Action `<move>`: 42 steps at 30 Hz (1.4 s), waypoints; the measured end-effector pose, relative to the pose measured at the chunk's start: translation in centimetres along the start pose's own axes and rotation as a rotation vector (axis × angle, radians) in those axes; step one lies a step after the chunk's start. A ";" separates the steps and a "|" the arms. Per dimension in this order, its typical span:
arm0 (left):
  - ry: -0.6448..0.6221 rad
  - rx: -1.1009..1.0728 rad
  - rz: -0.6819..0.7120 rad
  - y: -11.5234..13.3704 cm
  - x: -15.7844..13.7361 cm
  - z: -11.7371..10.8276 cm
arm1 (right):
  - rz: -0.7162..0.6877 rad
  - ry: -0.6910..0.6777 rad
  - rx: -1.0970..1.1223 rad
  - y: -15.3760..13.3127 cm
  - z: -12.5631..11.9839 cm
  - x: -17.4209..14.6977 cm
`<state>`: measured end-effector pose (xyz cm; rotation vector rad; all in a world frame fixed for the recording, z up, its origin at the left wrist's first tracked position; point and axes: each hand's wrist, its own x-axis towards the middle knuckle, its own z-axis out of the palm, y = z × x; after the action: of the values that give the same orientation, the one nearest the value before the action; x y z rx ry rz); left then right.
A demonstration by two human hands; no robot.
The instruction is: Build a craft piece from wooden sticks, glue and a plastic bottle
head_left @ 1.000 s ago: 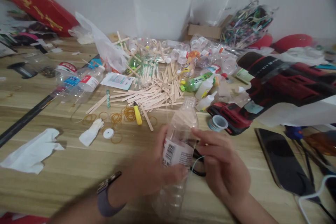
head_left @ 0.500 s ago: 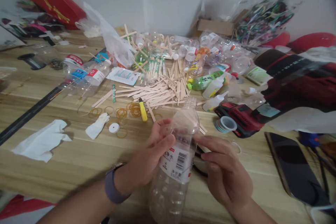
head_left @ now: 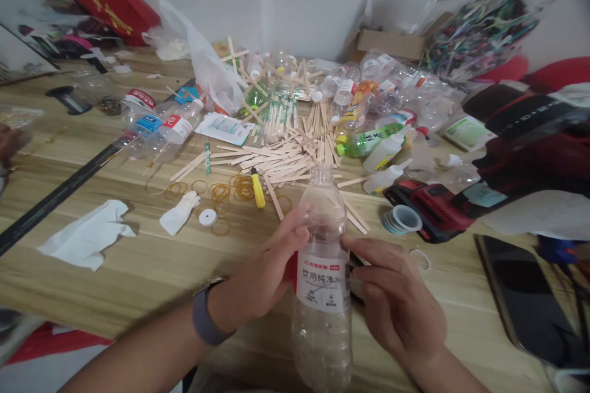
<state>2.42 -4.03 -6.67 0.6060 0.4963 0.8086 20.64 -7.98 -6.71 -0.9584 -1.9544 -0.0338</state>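
Observation:
A clear, capless plastic water bottle (head_left: 322, 325) with a white and red label stands nearly upright in front of me. My left hand (head_left: 270, 264) grips it from the left, just below its shoulder. My right hand (head_left: 399, 295) is on the other side, with its index fingertip at the bottle near the label's top edge. Its fingers are drawn together, and whatever they hold is too small or hidden to name. A dark object (head_left: 357, 261) lies partly hidden behind the right fingers.
Wooden sticks (head_left: 276, 163), rubber bands (head_left: 221, 190) and a yellow-handled screwdriver (head_left: 258, 190) lie ahead. A red and black power drill (head_left: 511, 159), a tape roll (head_left: 401, 219) and a phone (head_left: 525, 295) are at right. Another person's hand (head_left: 10, 142) shows at far left.
The bottle has turned about its length and stands straighter, so the label's front replaces the barcode. Another person's hand has appeared at the left edge.

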 end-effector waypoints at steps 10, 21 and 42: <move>0.031 0.045 0.061 0.3 0.3 -0.2 | 0.109 0.048 0.028 0.7 0.0 -0.3; 0.008 0.123 0.028 0.1 -0.2 -0.3 | -0.068 -0.024 0.009 -0.7 0.1 0.2; 0.070 0.166 0.019 0.2 -0.3 0.3 | 0.451 0.248 0.297 -0.6 -0.9 0.6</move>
<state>2.30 -4.28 -6.23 0.7385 0.6270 0.8137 20.78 -8.41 -5.55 -1.1128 -1.4344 0.3679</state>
